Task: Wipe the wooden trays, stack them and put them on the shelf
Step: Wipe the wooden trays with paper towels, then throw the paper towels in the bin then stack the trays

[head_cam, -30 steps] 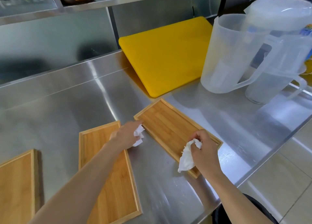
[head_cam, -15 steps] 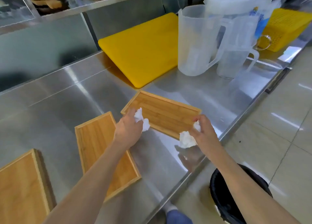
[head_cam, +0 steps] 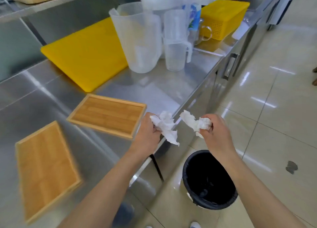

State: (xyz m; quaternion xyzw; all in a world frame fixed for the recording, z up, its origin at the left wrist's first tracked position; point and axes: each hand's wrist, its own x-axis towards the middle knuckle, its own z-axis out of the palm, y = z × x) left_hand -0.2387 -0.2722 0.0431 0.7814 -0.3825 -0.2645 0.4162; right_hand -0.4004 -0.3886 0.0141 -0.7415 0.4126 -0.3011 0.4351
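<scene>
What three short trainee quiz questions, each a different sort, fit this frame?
1. True or false: each hand grips crumpled white paper.
2. How many rectangular wooden trays lie on the steel counter?
3. What sits on the floor below the hands? A) black-lined round bin B) yellow basket

Key:
1. True: left hand, right hand.
2. Two: far wooden tray, near wooden tray.
3. A: black-lined round bin.
</scene>
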